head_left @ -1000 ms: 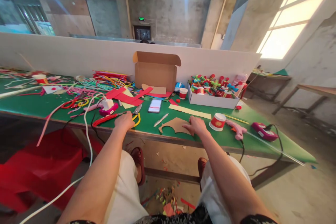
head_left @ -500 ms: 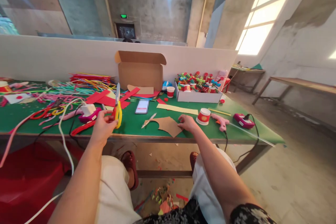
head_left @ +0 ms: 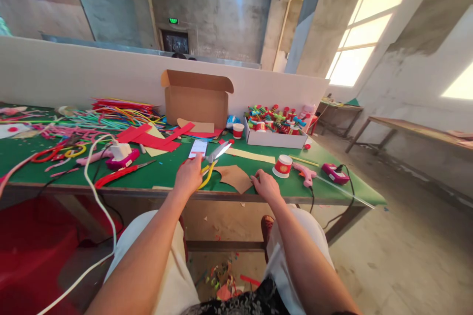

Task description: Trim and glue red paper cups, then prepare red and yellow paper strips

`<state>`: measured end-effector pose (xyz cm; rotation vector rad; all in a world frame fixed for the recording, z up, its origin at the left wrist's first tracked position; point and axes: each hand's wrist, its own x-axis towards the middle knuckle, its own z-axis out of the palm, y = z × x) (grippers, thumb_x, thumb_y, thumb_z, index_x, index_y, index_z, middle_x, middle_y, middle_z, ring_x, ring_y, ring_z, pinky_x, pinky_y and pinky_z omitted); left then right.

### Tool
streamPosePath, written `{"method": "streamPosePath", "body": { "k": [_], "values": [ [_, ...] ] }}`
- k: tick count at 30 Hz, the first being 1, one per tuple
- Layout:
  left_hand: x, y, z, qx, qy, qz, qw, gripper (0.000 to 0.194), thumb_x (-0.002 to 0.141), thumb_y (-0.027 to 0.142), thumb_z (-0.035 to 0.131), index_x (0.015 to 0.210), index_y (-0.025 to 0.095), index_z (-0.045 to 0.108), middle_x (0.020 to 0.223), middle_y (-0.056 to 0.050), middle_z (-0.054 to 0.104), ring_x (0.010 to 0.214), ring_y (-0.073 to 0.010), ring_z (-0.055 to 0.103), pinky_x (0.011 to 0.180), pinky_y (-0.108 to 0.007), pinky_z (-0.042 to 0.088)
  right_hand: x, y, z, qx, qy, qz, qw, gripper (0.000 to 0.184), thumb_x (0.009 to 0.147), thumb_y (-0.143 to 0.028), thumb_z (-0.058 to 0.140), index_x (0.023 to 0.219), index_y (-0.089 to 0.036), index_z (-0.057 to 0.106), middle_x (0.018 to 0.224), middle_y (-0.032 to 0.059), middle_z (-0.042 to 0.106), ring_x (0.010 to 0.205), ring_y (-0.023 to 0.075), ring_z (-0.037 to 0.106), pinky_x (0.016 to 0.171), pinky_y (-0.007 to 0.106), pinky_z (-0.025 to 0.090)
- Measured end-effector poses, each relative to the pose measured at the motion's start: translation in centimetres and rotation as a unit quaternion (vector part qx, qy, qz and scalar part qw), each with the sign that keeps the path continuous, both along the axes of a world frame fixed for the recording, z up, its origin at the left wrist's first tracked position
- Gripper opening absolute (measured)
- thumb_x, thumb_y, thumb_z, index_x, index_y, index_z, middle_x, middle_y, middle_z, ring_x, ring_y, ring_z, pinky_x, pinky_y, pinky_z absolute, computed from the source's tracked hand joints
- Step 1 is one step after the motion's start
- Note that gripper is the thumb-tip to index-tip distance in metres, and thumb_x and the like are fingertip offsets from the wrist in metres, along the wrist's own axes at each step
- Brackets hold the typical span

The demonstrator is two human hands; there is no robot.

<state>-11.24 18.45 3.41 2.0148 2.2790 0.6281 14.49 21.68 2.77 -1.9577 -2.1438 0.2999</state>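
My left hand point(head_left: 188, 175) is closed around the handles of a pair of scissors point(head_left: 213, 160), one loop of which shows yellow. Their blades point up and to the right, over the phone's right side. A brown cardboard piece point(head_left: 235, 178) with a curved cut-out lies at the front of the green table. At its right corner my right hand point(head_left: 266, 185) has its fingers curled, the fingertips gripping the edge. The phone point(head_left: 198, 147) is just behind my left hand. A red and white paper cup point(head_left: 283, 166) stands upside down right of my right hand.
A pink glue gun point(head_left: 305, 173) and a purple power block point(head_left: 334, 173) lie at the right. Behind is a white box point(head_left: 275, 139) of colourful figures. Red-handled pliers or cutters point(head_left: 120, 174), a white cable point(head_left: 90, 177) and pipe cleaners point(head_left: 111, 120) are at the left. An open carton point(head_left: 195, 103) stands behind.
My left hand picked up the scissors from the table, raised them upright, then brought them right towards the cardboard. My right hand stayed at the cardboard, its fingers drawing to the right corner.
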Motion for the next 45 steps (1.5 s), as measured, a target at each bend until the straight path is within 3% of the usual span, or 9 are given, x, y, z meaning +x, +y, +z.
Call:
{"method": "streamPosePath", "body": {
  "k": [9,14,20,22,26,30,33,38,45],
  "values": [
    [1.4,2.2,-0.4,-0.032,-0.05,0.024,0.998,0.039,0.086,0.016,0.056,0.122,0.02,0.045,0.102,-0.012,0.071,0.1,-0.0292,0.069,0.078,-0.033,0.049,0.0,0.3,-0.5,0.007,0.046,-0.001,0.999,0.008,0.093,-0.027,0.056,0.096,-0.024,0.063,0.106,0.0075,0.072,0.099,0.0236,0.065,0.067,0.028,0.04],
    [1.3,2.1,-0.3,-0.006,-0.135,0.024,0.991,0.03,0.08,0.011,0.058,0.108,0.022,0.051,0.087,-0.005,0.069,0.094,-0.0287,0.069,0.078,-0.034,0.047,0.4,0.6,-1.0,0.02,0.153,0.002,0.988,0.014,0.083,-0.014,0.057,0.091,-0.024,0.064,0.082,0.0031,0.069,0.085,0.0226,0.065,0.068,0.029,0.041],
    [1.3,1.1,0.3,0.09,-0.337,0.033,0.937,0.036,0.068,0.018,0.068,0.093,0.025,0.044,0.072,0.004,0.062,0.073,-0.0218,0.068,0.069,-0.03,0.049,0.7,1.6,0.3,0.098,0.34,-0.007,0.935,0.029,0.091,-0.03,0.04,0.11,-0.021,0.06,0.08,0.0014,0.066,0.079,0.0184,0.065,0.072,0.029,0.05],
    [2.0,0.4,0.4,0.134,-0.421,0.032,0.896,0.039,0.069,0.028,0.068,0.094,0.026,0.038,0.069,0.006,0.059,0.063,-0.0183,0.065,0.063,-0.029,0.05,0.9,1.6,1.2,0.11,0.471,0.011,0.875,0.044,0.096,-0.05,0.03,0.118,-0.023,0.056,0.093,0.0062,0.069,0.092,0.0212,0.067,0.074,0.032,0.053],
    [4.6,-0.4,0.0,0.234,-0.558,0.046,0.795,0.048,0.065,0.042,0.064,0.094,0.027,0.03,0.072,0.008,0.054,0.056,-0.0134,0.06,0.058,-0.027,0.05,0.6,0.6,2.1,0.014,0.765,0.125,0.631,0.082,0.078,-0.09,0.022,0.11,-0.026,0.062,0.113,0.0121,0.07,0.119,0.0289,0.06,0.091,0.044,0.053],
    [7.0,-0.6,-0.6,0.279,-0.635,0.054,0.718,0.051,0.059,0.045,0.067,0.089,0.027,0.03,0.075,0.007,0.052,0.057,-0.0121,0.06,0.058,-0.027,0.05,-1.2,-0.6,1.0,-0.098,0.806,0.188,0.552,0.077,0.07,-0.094,0.041,0.106,-0.03,0.064,0.121,0.0073,0.069,0.123,0.0311,0.059,0.1,0.054,0.048],
    [8.4,-0.8,-1.0,0.288,-0.658,0.044,0.694,0.053,0.057,0.042,0.07,0.092,0.027,0.033,0.077,0.007,0.053,0.061,-0.0118,0.061,0.061,-0.027,0.051,-2.8,-0.7,-0.1,-0.131,0.821,0.214,0.513,0.056,0.066,-0.069,0.077,0.105,-0.032,0.064,0.117,0.0022,0.069,0.119,0.029,0.062,0.104,0.053,0.046],
    [10.7,-1.9,-1.7,0.243,-0.654,-0.025,0.716,0.059,0.057,0.038,0.073,0.102,0.027,0.038,0.073,0.007,0.054,0.06,-0.0124,0.059,0.061,-0.027,0.051,-2.9,0.8,-0.4,-0.076,0.847,0.135,0.508,0.042,0.067,-0.05,0.086,0.092,-0.026,0.062,0.099,0.0007,0.072,0.101,0.0229,0.068,0.09,0.043,0.057],
    [8.0,-4.6,-2.1,0.116,-0.465,-0.109,0.871,0.037,0.072,0.047,0.067,0.101,0.028,0.053,0.063,0.007,0.052,0.04,-0.0119,0.044,0.041,-0.025,0.038,2.4,2.7,0.8,0.03,0.794,0.059,0.604,0.045,0.057,-0.046,0.087,0.087,-0.023,0.062,0.083,-0.0027,0.068,0.07,0.0132,0.061,0.051,0.02,0.051]
  ]
}}
